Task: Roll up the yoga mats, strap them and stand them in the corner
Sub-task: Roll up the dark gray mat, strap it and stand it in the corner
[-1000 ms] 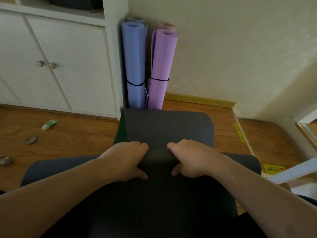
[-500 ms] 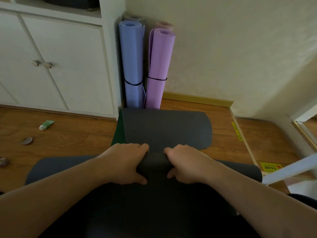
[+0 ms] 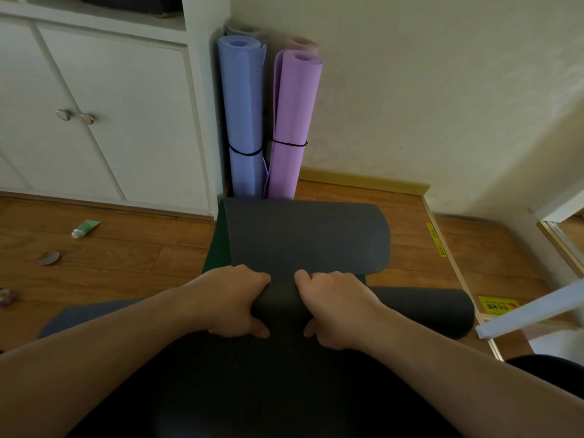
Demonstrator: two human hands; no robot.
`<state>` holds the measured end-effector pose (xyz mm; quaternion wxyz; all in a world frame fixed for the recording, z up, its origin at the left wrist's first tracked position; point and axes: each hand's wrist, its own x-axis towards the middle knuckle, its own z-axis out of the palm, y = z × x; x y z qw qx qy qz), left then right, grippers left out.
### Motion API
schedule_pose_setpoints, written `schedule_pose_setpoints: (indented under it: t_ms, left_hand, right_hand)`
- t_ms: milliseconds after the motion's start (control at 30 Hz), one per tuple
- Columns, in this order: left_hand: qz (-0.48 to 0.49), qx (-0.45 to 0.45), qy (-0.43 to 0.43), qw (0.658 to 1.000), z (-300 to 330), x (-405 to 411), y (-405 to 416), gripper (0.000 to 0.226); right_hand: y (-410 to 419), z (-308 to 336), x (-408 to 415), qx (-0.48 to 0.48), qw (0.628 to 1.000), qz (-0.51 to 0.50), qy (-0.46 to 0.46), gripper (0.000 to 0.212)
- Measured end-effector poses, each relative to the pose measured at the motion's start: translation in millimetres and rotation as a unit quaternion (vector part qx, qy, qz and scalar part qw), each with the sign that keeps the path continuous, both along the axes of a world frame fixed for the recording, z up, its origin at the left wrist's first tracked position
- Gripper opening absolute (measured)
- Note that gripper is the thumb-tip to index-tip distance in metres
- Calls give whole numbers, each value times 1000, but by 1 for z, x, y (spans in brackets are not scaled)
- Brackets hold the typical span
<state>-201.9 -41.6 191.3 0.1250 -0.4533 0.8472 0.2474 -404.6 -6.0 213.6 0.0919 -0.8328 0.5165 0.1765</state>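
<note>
A dark grey yoga mat (image 3: 420,308) lies across the floor as a partly formed roll, its flat part spreading toward me. My left hand (image 3: 230,301) and my right hand (image 3: 335,308) grip the roll side by side at its middle, fingers curled over the top and thumbs underneath. Beyond the roll lies a second dark grey mat (image 3: 309,235) with a green underside showing at its left edge. In the corner stand a blue rolled mat (image 3: 243,105) and a purple rolled mat (image 3: 292,121), each bound with a black strap. More rolls stand behind them.
A white cabinet (image 3: 120,121) with two round knobs fills the left wall. On the wooden floor to the left lie a green tube (image 3: 86,228) and a small round object (image 3: 49,258). A white bar (image 3: 531,311) and a yellow label (image 3: 498,305) are at the right.
The roll under my hands has moved slightly forward, toward the corner. Both hands keep the same grip.
</note>
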Motion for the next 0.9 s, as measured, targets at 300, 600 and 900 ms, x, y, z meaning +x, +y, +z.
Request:
schedule_pose_setpoints:
  t_ms: [300,600,900]
  left_hand:
    - [-23,-88,-19,996,-8,-7,11,71]
    - [-21,-218,-3,976,16,-4,1,58]
    - [-33,-310,4,950,17,-4,0,86]
  right_hand:
    - [-10,10,-8,73,997,-38,-13,48]
    - [-5,9,-5,-131,991,-13,-18,83]
    - [-14,27,-12,-122,992,-17,-39,46]
